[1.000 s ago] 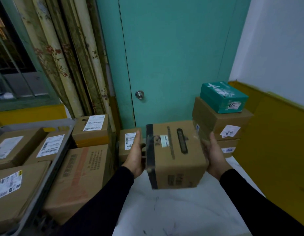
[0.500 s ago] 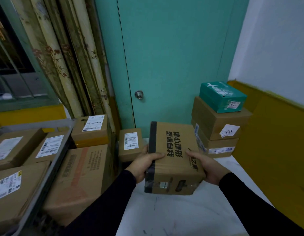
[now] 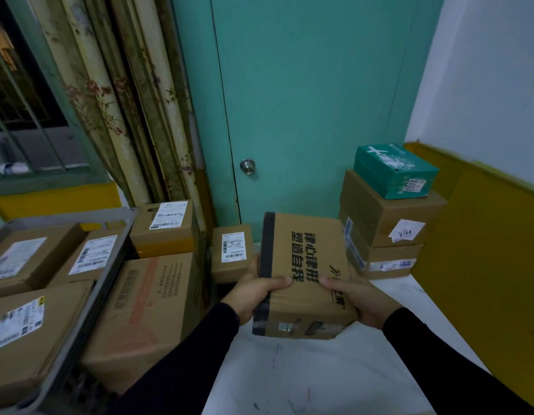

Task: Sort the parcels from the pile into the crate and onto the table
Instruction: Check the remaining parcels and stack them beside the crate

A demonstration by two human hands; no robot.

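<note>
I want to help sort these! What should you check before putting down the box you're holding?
1. Left hand grips the held box: ok.
2. Right hand grips its other side: ok.
3. Bare white table below the box: ok.
4. Clear of the stack with the green box: ok.
5. Shipping label readable to pick the place: cannot tell.
6. Room left in the grey crate: cannot tell; parcels fill what shows.

teal door | floral curtain | barred window | white-over-yellow wall | dim light
</note>
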